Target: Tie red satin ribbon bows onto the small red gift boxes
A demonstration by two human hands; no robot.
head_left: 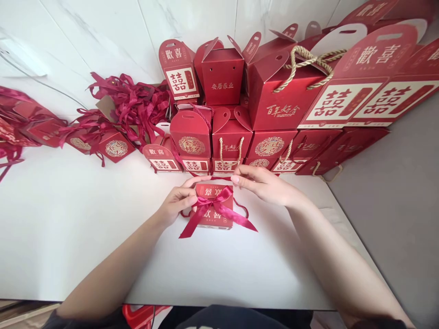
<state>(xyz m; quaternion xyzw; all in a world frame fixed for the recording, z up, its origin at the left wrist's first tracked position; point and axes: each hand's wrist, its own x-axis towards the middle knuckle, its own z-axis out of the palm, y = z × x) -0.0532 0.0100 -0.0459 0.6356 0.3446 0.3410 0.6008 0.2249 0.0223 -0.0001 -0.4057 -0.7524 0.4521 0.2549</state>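
A small red gift box (224,222) with gold and white lettering sits on the table in front of me. A shiny magenta ribbon (236,216) is tied in a bow across its top, both tails hanging toward me. My left hand (178,199) grips the box's left side, its thumb by the bow and its forefinger stretched along the far edge. My right hand (262,183) is beyond the far right corner, thumb and forefinger pinched on a dark red strip of ribbon that runs behind the box. A twisted red cord (243,208) loops out at the box's side.
Behind my hands stand stacked red gift boxes (222,81), some with gold rope handles (302,64). Left of them lies a heap of magenta ribbons (132,103) beside bowed boxes (115,147). A grey panel (387,196) borders the white table (85,214) on the right.
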